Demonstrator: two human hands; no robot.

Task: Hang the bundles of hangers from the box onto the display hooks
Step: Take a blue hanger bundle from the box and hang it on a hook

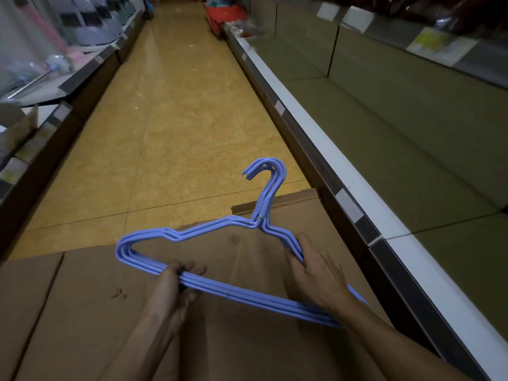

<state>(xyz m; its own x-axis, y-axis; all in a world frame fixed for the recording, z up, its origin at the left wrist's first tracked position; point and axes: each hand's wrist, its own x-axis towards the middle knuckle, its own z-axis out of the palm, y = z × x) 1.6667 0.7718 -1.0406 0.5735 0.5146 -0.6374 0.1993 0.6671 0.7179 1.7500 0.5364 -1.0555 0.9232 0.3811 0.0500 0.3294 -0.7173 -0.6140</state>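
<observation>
A bundle of blue hangers, tied at the neck and on the bottom bar, is held flat above the brown cardboard box. Its hooks point away from me, toward the aisle. My left hand grips the bottom bar near the bundle's left end. My right hand holds the right shoulder of the bundle, fingers wrapped over the wires. The box's flaps lie spread under the hangers and I cannot see inside it. No display hooks are in view.
A long store aisle with a yellow tiled floor runs ahead. A low green shelf with a white edge lines the right side. Shelves of goods line the left. Red baskets stand far down the aisle.
</observation>
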